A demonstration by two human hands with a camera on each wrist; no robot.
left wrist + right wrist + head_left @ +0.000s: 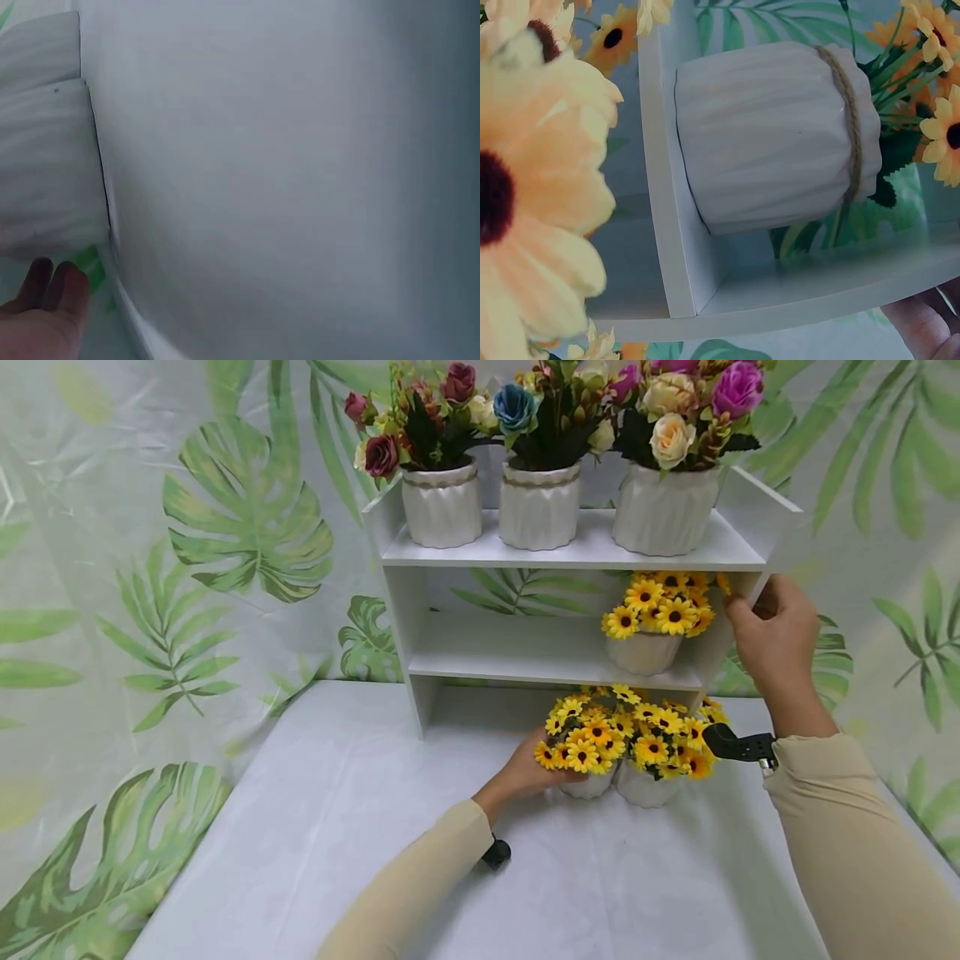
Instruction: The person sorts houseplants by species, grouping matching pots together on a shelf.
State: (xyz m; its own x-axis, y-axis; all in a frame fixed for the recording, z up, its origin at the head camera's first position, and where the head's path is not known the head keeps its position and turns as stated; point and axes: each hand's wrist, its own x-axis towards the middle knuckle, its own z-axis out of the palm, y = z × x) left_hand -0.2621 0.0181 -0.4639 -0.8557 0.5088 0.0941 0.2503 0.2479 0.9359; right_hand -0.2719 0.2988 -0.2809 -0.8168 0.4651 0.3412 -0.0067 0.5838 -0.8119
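Around a white ribbed pot of yellow daisy-like flowers (583, 747) on the pale table (615, 885), the left hand (522, 768) hides its grip. The right hand (776, 631) bends its fingers at the right wall of the white tiered shelf (510, 645); whether they pinch anything, I cannot tell. Pushing this wall could perhaps shake the similar middle-tier pot (645, 653).

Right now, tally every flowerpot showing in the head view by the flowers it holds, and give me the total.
Rose pots: 3 (left one, middle one, right one, all on the top shelf)
Yellow-flower pots: 3 (middle-shelf one, left table one, right table one)
Total: 6
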